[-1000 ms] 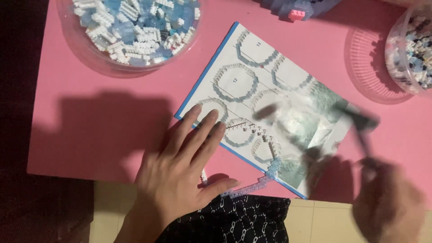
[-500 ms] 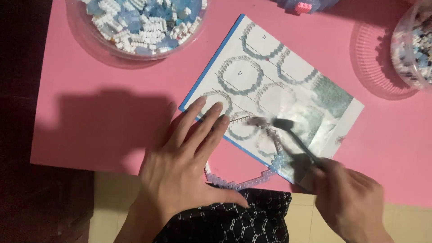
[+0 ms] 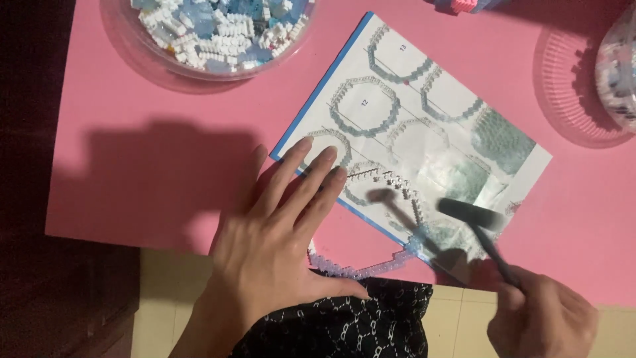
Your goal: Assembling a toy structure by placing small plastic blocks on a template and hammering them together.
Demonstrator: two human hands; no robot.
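L hand [image 3: 268, 248] stays flat, fingers spread, pinning the instruction sheet [image 3: 424, 132] w/ brick ring [image 3: 371, 262] at its 3 o'clock; R hand [image 3: 543, 318], gripping small hammer [image 3: 474, 215], has swung up from ring — between taps, likely.

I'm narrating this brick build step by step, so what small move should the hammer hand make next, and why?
Probably a light tap down on the brick ring. The right hand holds the small hammer raised and blurred just right of the ring, while the left hand lies flat, fingers on the instruction sheet beside it.
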